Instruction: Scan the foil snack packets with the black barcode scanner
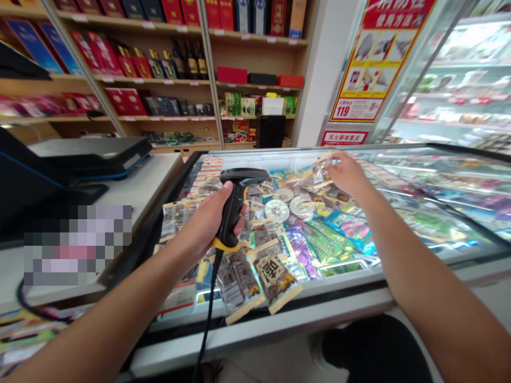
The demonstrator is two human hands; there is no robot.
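Observation:
My left hand [213, 215] is wrapped round the grip of a black barcode scanner [235, 205] with a yellow trim, its head pointing right. A black cable [211, 298] runs down from the handle. Farther off to the right, my right hand [346, 173] pinches a small clear snack packet [320, 169] by its edge, above other packets. Several similar packets with dark contents lie under and around the scanner. One packet with a printed label [273, 274] rests near the front edge of the glass-topped freezer [255, 330].
Through the glass show colourful frozen packs [331, 242] and round silver-lidded tubs [277, 211]. At left stands a counter [147, 186] with a flat scale [96, 151]. Shelves [159, 80] of boxes and bottles line the back. A lit display fridge [459, 80] stands at right.

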